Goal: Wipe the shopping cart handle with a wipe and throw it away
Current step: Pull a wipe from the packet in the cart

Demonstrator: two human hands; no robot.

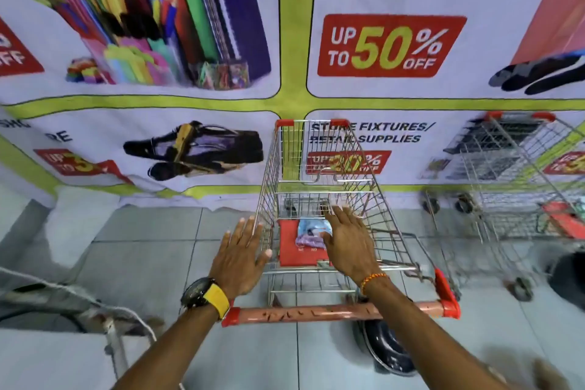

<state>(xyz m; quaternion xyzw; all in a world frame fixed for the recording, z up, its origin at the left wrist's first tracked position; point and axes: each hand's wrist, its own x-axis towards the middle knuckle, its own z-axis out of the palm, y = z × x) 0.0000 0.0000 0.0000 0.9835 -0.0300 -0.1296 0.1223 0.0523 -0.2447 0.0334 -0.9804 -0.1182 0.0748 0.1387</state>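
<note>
Both hands spread open above a shopping cart, with a wipe pack on its red seat.

The left hand (242, 258), watch (205, 296) on its wrist, hovers palm down with fingers splayed over the cart's (319, 174) left rim and holds nothing. The right hand (346, 241), a beaded band (373, 279) at its wrist, reaches into the basket, fingers spread flat and empty, its thumb just beside or touching the pack (311, 233); which of the two cannot be told. The pack, pale blue and lilac, lies on the red flap (289, 247) of the seat. The handle (335, 313), a faded pink bar with red end caps, runs across below both wrists, with neither hand on it. A second cart (519, 174) stands to the right, before a sale banner (392, 46) on the wall.
</note>
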